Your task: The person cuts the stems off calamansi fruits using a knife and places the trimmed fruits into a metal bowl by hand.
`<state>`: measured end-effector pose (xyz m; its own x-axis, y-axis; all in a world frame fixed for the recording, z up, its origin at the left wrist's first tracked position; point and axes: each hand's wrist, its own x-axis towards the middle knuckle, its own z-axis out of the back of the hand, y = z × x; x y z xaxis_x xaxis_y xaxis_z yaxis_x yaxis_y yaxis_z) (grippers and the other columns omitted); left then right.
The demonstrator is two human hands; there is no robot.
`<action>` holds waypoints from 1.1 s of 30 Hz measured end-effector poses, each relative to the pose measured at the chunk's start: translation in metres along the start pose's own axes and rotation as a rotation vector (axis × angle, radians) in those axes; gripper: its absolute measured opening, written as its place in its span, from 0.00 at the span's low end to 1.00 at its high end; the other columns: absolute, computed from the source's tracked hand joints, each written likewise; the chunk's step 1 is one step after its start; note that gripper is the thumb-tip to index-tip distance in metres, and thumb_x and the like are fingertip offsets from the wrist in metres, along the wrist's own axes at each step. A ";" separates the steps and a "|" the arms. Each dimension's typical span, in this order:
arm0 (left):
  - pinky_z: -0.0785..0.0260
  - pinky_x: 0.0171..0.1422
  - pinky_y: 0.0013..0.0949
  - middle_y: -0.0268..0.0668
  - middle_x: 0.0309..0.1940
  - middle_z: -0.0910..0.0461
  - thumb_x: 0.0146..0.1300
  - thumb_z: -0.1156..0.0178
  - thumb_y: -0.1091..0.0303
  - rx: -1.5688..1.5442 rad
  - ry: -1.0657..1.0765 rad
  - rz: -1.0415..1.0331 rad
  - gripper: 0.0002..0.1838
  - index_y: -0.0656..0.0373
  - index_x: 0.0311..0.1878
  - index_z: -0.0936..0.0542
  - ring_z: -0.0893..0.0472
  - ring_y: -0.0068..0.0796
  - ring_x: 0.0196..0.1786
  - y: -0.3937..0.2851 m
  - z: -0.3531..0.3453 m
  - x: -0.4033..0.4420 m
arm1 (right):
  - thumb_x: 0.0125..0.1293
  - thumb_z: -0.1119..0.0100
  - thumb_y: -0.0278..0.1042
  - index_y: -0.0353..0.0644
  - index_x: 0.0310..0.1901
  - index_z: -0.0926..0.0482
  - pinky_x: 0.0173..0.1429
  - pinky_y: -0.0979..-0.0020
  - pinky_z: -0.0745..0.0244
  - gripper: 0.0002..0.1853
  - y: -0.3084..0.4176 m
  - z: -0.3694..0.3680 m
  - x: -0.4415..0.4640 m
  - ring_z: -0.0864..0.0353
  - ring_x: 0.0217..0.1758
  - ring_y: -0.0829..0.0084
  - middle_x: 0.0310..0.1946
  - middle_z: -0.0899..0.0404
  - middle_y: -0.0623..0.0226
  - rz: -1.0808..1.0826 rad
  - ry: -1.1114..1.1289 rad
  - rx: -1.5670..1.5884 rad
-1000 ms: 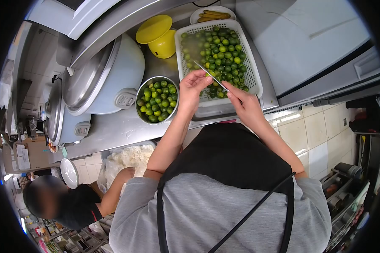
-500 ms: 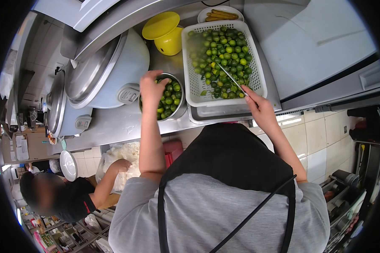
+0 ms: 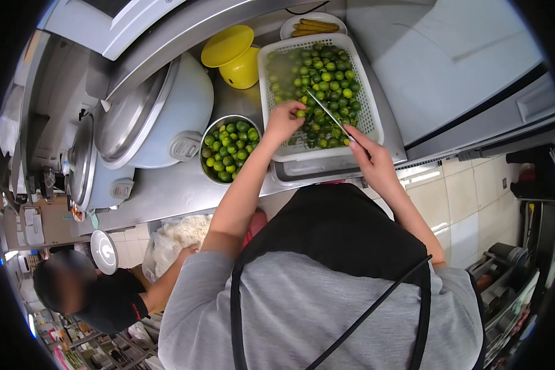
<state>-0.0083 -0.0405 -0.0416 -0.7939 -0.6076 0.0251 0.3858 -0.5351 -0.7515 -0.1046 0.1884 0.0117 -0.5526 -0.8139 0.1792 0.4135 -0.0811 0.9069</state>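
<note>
A white perforated basket (image 3: 372, 111) holds a heap of small green limes (image 3: 333, 77) and stands on a metal tray (image 3: 282, 174). Over its near left part, my left hand (image 3: 283, 124) pinches one lime (image 3: 300, 113) between thumb and fingers. My right hand (image 3: 376, 165) grips a knife (image 3: 327, 109) by its dark handle at the basket's near right side. The blade points up and left over the limes, its tip close to my left fingers but apart from them. Left of the basket sits a round metal bowl (image 3: 206, 171) filled with limes.
Two large rice cookers (image 3: 197, 98) stand on the left counter. Behind the bowl is a yellow container (image 3: 243, 66). A white plate (image 3: 287, 31) with brown sticks lies behind the basket. At lower left, a person (image 3: 111, 296) reaches toward a bag of white stuff (image 3: 182, 237).
My left hand has moved right from the metal bowl to the basket and now holds a lime. The knife stays in my right hand. The other person's arm has shifted right.
</note>
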 end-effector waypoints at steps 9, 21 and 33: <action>0.27 0.50 0.30 0.36 0.37 0.21 0.57 0.41 0.78 -1.023 -0.121 0.137 0.12 0.66 0.46 0.24 0.22 0.24 0.41 -0.045 0.023 -0.042 | 0.66 0.50 0.33 0.45 0.56 0.28 0.42 0.73 0.29 0.17 0.005 -0.013 -0.002 0.24 0.30 0.68 0.44 0.21 0.54 0.104 0.022 0.093; 0.29 0.51 0.28 0.35 0.38 0.22 0.55 0.40 0.81 -1.024 -0.072 0.007 0.14 0.67 0.47 0.24 0.23 0.22 0.41 -0.065 0.031 -0.050 | 0.66 0.50 0.34 0.44 0.56 0.27 0.45 0.72 0.29 0.17 -0.006 -0.013 0.006 0.19 0.39 0.64 0.42 0.21 0.52 -0.206 0.085 0.078; 0.29 0.49 0.27 0.35 0.36 0.21 0.52 0.38 0.81 -0.933 -0.138 0.006 0.12 0.66 0.42 0.24 0.23 0.21 0.40 -0.059 0.022 -0.042 | 0.66 0.50 0.34 0.45 0.55 0.27 0.38 0.68 0.29 0.17 0.016 -0.012 -0.003 0.22 0.31 0.59 0.37 0.21 0.51 0.018 0.056 -0.052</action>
<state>0.0124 0.0041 0.0165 -0.7076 -0.7046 0.0529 -0.1898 0.1175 -0.9748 -0.0876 0.1828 0.0209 -0.5040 -0.8464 0.1722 0.4607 -0.0948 0.8825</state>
